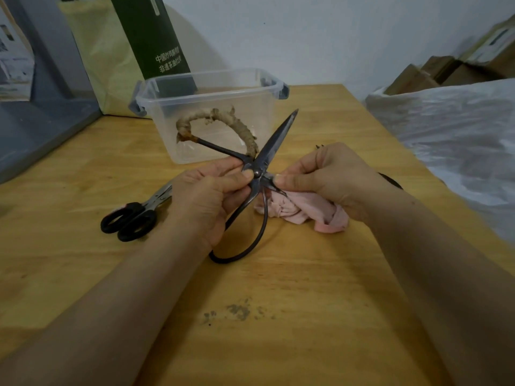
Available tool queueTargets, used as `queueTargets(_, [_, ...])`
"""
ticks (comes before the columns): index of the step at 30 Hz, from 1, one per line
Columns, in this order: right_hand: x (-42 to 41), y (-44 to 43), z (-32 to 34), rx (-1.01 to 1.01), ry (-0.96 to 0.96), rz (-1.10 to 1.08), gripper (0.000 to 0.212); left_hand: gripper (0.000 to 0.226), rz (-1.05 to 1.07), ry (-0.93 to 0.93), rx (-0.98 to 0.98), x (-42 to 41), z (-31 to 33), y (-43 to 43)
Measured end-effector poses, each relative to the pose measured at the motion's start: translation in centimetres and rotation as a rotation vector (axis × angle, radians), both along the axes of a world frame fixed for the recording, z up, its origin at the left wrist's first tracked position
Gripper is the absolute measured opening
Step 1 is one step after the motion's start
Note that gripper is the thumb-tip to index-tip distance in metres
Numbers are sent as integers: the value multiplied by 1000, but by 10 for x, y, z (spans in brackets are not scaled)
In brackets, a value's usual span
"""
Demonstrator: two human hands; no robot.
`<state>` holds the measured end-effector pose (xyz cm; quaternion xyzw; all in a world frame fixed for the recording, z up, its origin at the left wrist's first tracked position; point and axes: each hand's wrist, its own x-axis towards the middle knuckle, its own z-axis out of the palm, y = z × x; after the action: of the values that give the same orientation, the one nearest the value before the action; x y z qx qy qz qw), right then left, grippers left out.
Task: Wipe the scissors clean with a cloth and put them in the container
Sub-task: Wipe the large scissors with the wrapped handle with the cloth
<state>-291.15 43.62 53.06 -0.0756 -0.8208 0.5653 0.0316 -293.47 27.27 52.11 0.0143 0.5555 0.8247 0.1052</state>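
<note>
Old dark iron scissors (274, 143) are held above the wooden table (278, 302), spread wide open. One handle loop is wrapped in pale cord and points toward the container; the other bare loop hangs down toward me. My left hand (206, 196) pinches the scissors at the pivot. My right hand (328, 174) holds a crumpled pink cloth (306, 211) and pinches the lower blade beside the pivot; that blade is mostly hidden. A clear plastic container (259, 93) with grey latches stands just behind the scissors.
A second pair of scissors (133, 218) with black plastic handles lies on the table left of my left hand. A dark green box (156, 37) leans behind the container. A white plastic sheet (459, 135) covers the right side. Cardboard boxes (446, 71) sit at back right.
</note>
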Motion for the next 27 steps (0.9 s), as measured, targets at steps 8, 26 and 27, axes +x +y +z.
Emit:
queueTargets(8, [-2,-2,-1,18,1,38,21,25,-17,-22,-4,-4,0,-3])
queueTargets(26, [5,9,3,57,-40,72,23,21,105,-46,39,-13,5,-16])
queueTargets(27, [5,10,3,59,-42,71,23,21,106,-47,39,-13,5,-16])
